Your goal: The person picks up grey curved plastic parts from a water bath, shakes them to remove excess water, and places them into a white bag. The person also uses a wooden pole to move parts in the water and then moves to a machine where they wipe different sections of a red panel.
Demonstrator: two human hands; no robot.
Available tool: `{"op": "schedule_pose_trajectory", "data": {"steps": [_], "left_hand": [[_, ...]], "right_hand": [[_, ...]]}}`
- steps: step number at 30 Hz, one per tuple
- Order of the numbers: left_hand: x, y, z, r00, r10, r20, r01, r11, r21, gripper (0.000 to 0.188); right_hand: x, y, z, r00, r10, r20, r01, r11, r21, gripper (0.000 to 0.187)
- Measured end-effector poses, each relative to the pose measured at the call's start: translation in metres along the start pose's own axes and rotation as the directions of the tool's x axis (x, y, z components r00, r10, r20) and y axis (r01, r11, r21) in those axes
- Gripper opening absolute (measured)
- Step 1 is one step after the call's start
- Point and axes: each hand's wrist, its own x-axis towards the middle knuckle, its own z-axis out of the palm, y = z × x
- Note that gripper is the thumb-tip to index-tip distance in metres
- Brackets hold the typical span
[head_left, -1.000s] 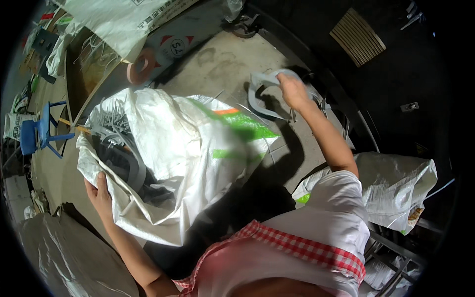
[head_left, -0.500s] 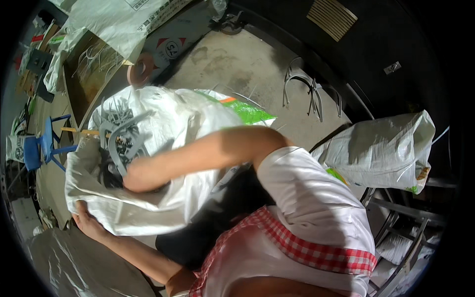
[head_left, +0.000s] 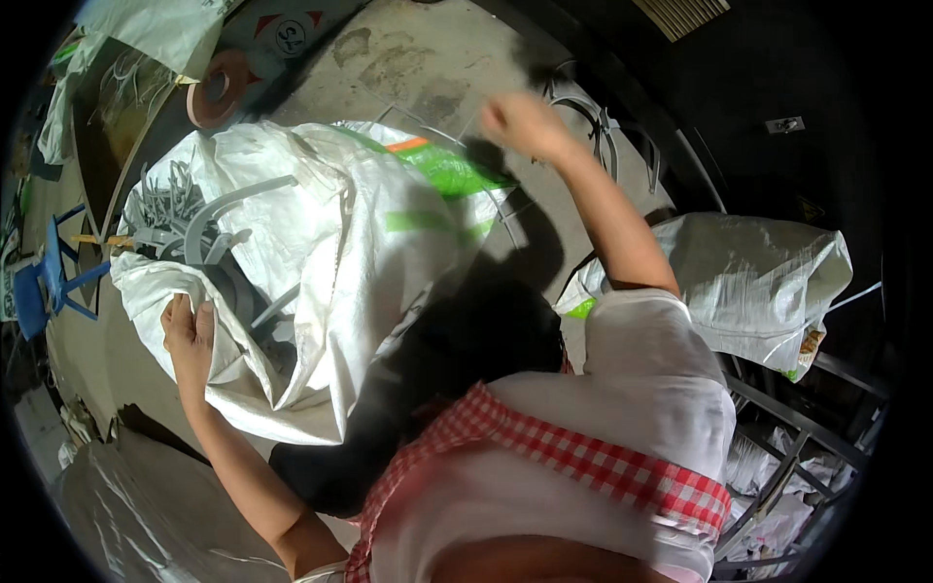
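A big white woven sack (head_left: 321, 204) with green and orange print stands in front of me, its mouth gaping at the left. Grey curved plastic strips (head_left: 209, 228) stick up out of it, and a bundle of thin grey pieces (head_left: 167, 199) shows behind them. My left hand (head_left: 189, 335) is closed on the sack's near left rim, thumb up. Away from the sack, my right hand (head_left: 525, 126) is raised over the floor at the far side, close to some loose grey arched strips (head_left: 604, 126). Motion blurs its fingers, so whether it holds anything is unclear.
At right a second white sack (head_left: 739, 282) leans above a dark metal rack (head_left: 807, 428). A blue stool (head_left: 60, 267) stands at far left, near a roll of brownish tape (head_left: 216, 89). Grey sheeting (head_left: 146, 515) lies at lower left. A dark wall (head_left: 748, 78) borders the right.
My right hand has come out of the sack and swung to the far right. My left hand has moved up along the rim, folding it inward. The view has shifted slightly.
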Motion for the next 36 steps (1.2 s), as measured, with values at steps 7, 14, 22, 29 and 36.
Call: {"op": "schedule_pose_trajectory", "data": {"steps": [7, 14, 22, 29, 36], "left_hand": [[0.0, -0.012, 0.005, 0.988, -0.149, -0.033, 0.143, 0.981, -0.13, 0.037], [-0.003, 0.001, 0.002, 0.984, -0.177, -0.038, 0.167, 0.968, -0.188, 0.035], [0.001, 0.005, 0.005, 0.984, -0.166, -0.068, 0.15, 0.968, -0.201, 0.032], [0.006, 0.034, 0.002, 0.989, -0.145, -0.024, 0.139, 0.977, -0.165, 0.032], [0.003, 0.045, -0.003, 0.989, -0.148, -0.012, 0.145, 0.978, -0.149, 0.029]], "right_hand": [[-0.112, 0.097, 0.199, 0.901, 0.388, 0.193, -0.388, 0.921, -0.039, 0.027], [-0.091, 0.085, 0.161, 0.908, 0.358, -0.219, -0.286, 0.91, 0.301, 0.016], [0.058, 0.106, 0.218, 0.954, 0.278, -0.112, -0.274, 0.961, 0.044, 0.017], [0.071, 0.104, 0.249, 0.926, 0.206, -0.316, -0.17, 0.976, 0.139, 0.015], [0.15, 0.026, 0.219, 0.931, 0.16, -0.328, -0.078, 0.965, 0.249, 0.013]]}}
